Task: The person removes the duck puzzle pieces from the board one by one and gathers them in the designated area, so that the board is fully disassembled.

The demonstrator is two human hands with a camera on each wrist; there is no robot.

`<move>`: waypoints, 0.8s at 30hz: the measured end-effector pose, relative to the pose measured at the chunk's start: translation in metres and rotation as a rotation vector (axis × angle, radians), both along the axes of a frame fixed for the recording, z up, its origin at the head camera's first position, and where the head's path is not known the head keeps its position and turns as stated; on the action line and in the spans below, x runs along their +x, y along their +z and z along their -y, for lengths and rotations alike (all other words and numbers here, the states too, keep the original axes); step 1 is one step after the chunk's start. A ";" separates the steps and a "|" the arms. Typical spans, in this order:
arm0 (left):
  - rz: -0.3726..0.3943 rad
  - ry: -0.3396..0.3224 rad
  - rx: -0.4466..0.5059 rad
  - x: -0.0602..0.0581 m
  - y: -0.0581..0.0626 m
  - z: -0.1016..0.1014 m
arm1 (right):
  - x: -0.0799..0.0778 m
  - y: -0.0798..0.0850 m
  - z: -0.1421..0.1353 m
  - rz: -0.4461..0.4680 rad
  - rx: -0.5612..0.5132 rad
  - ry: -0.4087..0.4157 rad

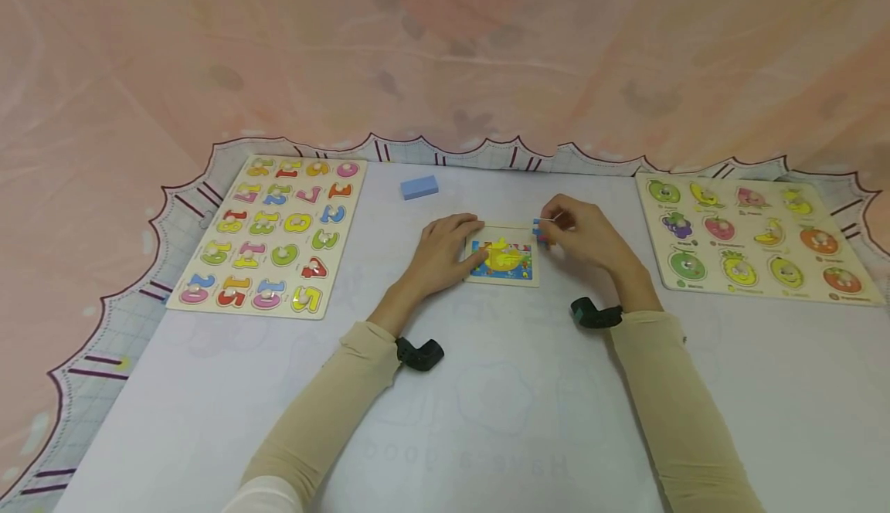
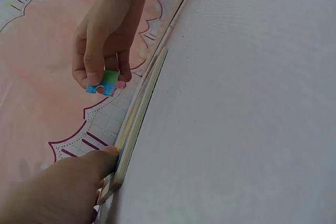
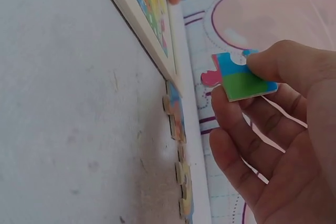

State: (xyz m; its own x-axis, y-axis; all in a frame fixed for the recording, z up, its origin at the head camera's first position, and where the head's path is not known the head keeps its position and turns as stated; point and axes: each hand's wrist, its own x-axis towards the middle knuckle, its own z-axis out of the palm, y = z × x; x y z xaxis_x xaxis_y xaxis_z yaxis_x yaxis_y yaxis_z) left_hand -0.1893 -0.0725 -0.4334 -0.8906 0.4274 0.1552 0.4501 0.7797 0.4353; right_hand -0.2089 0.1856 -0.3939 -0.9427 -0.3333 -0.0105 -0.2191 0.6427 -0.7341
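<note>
A small wooden jigsaw board (image 1: 502, 281) with a yellow picture on blue lies flat on the table. My left hand (image 1: 441, 254) rests on its left side, the thumb over the picture and the other fingers along the far left corner. Past the board's right edge, my right hand (image 1: 580, 231) pinches a jigsaw piece (image 3: 244, 82) between thumb and fingers, raised above the table. That piece is blue and green with a pink tab. Loose jigsaw pieces (image 3: 176, 111) lie flat beside the board, partly hidden under the right hand in the head view.
A blue block (image 1: 419, 188) lies behind the board, toward the far edge. To the left is a number puzzle board (image 1: 334, 266), and to the right a fruit puzzle board (image 1: 709, 231). A patterned pink cloth (image 1: 445, 73) hangs behind the white table (image 1: 487, 436).
</note>
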 end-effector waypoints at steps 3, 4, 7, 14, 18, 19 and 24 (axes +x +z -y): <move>-0.005 0.000 0.001 0.000 0.000 0.000 | 0.000 0.001 -0.002 0.006 -0.005 -0.006; -0.007 0.000 0.000 0.000 0.000 0.001 | 0.000 0.002 -0.003 0.004 -0.008 -0.008; -0.006 0.000 0.000 0.000 0.000 0.001 | -0.001 0.001 -0.006 0.000 -0.015 -0.021; 0.001 -0.002 -0.002 0.000 0.000 0.000 | -0.003 -0.002 -0.013 -0.025 0.007 -0.070; 0.003 -0.004 -0.002 0.000 0.000 0.001 | -0.003 -0.002 -0.018 -0.039 0.008 -0.088; 0.004 -0.004 -0.003 0.000 0.000 0.001 | -0.004 -0.002 -0.020 -0.040 0.009 -0.093; 0.000 -0.006 0.001 0.001 0.001 0.001 | -0.004 -0.002 -0.026 -0.028 0.031 -0.113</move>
